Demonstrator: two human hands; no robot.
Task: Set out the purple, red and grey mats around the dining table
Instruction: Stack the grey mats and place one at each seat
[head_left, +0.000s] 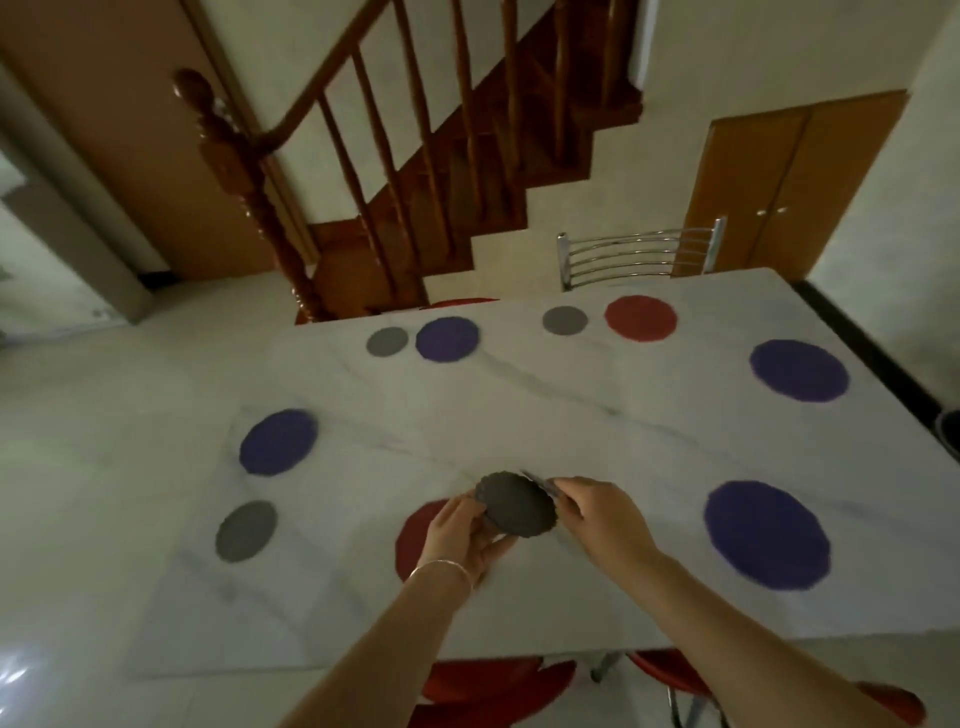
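Both my hands hold small grey scalloped mats (519, 506) above the near edge of the white marble dining table (519, 405). My left hand (467, 535) grips the left rim, and my right hand (597, 512) pinches the right side, where a second thin grey mat shows edge-on. A red mat (413, 535) lies under my left hand, partly hidden. Purple mats lie at near right (766, 535), far right (798, 377), left (279, 441) and far left (447, 339). Grey mats lie at near left (246, 531), far left (387, 341) and far middle (565, 320). Another red mat (640, 318) sits at the far side.
A chrome-backed chair (639, 254) stands at the far side of the table. Red chair seats (483, 691) show under the near edge. A wooden staircase (415, 171) rises behind, and a wooden cabinet (789, 182) stands at the back right.
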